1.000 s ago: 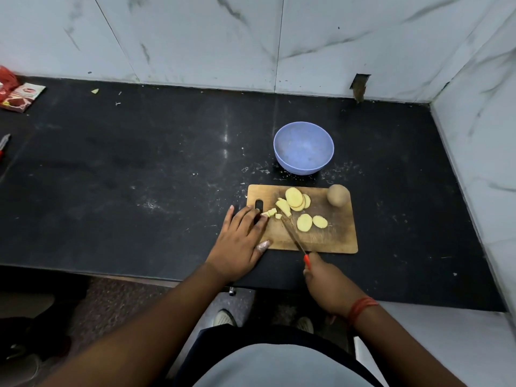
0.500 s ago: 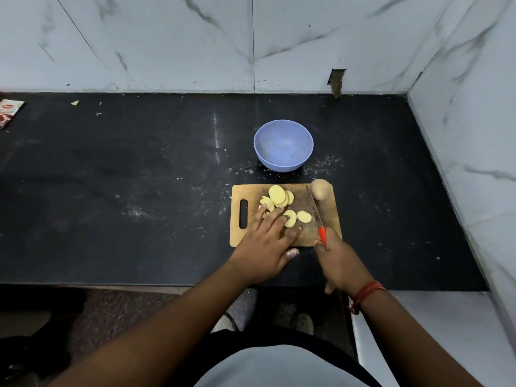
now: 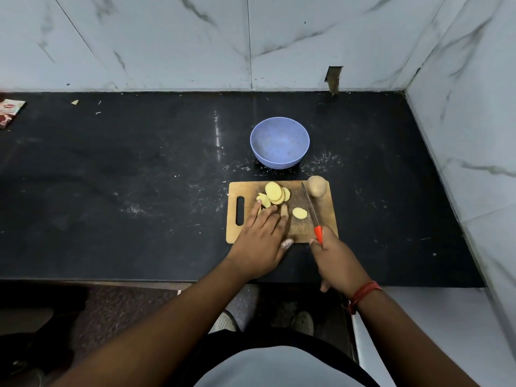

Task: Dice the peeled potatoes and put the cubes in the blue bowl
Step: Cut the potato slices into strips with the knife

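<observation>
The right hand (image 3: 339, 256), gripping the knife (image 3: 312, 212), has swung its blade off the potato slices (image 3: 275, 192) while the flat-fingered left hand (image 3: 261, 238) regathers them, so dicing pauses.

Dim, cool overhead light, pale glare streak on the black desk (image 3: 216, 135) left of the bowl, soft shadows, wide-angle bending at the frame edges, floor below murky, centre reasonably sharp.
</observation>
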`<state>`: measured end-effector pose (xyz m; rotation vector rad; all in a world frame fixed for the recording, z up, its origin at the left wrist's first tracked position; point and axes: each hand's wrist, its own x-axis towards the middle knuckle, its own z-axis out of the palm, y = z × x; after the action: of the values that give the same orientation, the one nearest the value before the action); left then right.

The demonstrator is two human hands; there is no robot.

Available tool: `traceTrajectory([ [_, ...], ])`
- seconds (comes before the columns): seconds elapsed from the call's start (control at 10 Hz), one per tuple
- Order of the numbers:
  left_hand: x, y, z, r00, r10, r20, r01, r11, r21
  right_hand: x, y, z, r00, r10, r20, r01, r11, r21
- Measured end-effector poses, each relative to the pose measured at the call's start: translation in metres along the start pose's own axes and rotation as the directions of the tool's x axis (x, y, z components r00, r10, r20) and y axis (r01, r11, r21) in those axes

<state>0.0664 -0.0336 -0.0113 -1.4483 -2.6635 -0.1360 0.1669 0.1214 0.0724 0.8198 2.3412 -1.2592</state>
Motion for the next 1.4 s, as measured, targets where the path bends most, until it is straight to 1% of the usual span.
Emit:
traceTrajectory([
  [0.1, -0.009, 0.003, 0.003, 0.999, -0.019, -0.036, 0.017, 0.998, -0.054, 0.0, -0.002, 0.0, 1.0, -0.006, 0.002, 0.006, 1.0, -0.002],
  [0.2, -0.018, 0.003, 0.006, 0.996, -0.069, -0.048, 0.063, 0.991, -0.114, 0.0, -0.002, 0.002, 1.0, 0.008, 0.014, -0.008, 1.0, -0.011],
  [0.3, -0.023, -0.001, 0.007, 0.996, -0.068, -0.058, 0.06, 0.99, -0.128, 0.001, -0.002, 0.004, 0.997, 0.054, 0.057, -0.052, 0.998, -0.043],
  [0.4, -0.024, -0.007, 0.008, 0.999, -0.036, -0.032, 0.034, 0.997, -0.076, -0.001, -0.001, 0.009, 0.988, 0.106, 0.109, -0.094, 0.99, -0.109],
  [0.5, -0.026, -0.016, 0.009, 1.0, 0.007, 0.013, -0.007, 1.0, -0.023, -0.001, 0.0, 0.018, 0.986, 0.113, 0.124, -0.087, 0.976, -0.199],
  [0.6, -0.029, -0.023, 0.011, 0.998, 0.051, 0.021, -0.051, 0.999, -0.014, 0.002, -0.003, 0.025, 0.986, 0.114, 0.119, -0.076, 0.956, -0.284],
  [0.8, -0.028, -0.033, 0.012, 0.993, 0.111, 0.035, -0.111, 0.994, 0.011, 0.013, -0.006, 0.039, 0.975, 0.19, 0.117, -0.141, 0.93, -0.338],
  [1.0, -0.023, -0.035, 0.019, 0.991, 0.121, 0.065, -0.121, 0.993, 0.006, 0.013, -0.011, 0.043, 0.988, 0.1, 0.12, -0.025, 0.86, -0.51],
  [1.1, -0.023, -0.036, 0.022, 0.989, 0.139, 0.055, -0.139, 0.99, 0.001, 0.017, -0.017, 0.044, 0.988, 0.098, 0.118, -0.013, 0.82, -0.572],
  [1.3, -0.024, -0.037, 0.026, 0.989, 0.146, 0.017, -0.146, 0.989, -0.011, 0.02, -0.024, 0.046, 0.988, 0.118, 0.103, -0.035, 0.807, -0.589],
  [1.4, -0.024, -0.036, 0.025, 0.99, 0.138, 0.023, -0.138, 0.99, 0.005, 0.017, -0.022, 0.052, 0.974, 0.174, 0.143, -0.059, 0.81, -0.583],
])
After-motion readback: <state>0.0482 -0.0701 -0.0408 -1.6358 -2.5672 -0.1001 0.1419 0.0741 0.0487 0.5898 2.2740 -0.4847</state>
